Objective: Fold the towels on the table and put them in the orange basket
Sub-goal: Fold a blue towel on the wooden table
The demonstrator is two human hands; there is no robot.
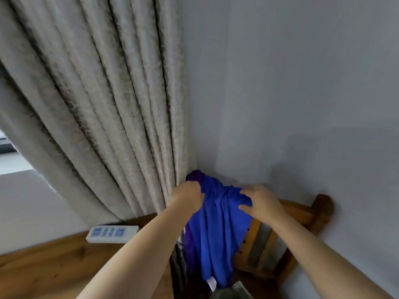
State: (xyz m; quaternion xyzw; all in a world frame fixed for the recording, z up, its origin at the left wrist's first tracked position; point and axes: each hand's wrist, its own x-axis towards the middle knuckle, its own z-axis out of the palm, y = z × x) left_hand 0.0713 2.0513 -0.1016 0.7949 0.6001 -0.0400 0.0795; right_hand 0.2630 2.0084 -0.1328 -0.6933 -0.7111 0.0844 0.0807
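Head view, both hands, left (187, 196) and right (260, 202), bunching blue towel's (216, 234) top edge, curtain (97, 104) beside

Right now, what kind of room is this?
Likely a bedroom or living room at home: heavy beige pleated curtain, plain grey wall, white power strip on a wooden table.

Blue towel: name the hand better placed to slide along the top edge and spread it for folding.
Right, probably. The right hand pinches the blue towel with open wall beyond it, while the left hand grips the bunched corner hard against the curtain.
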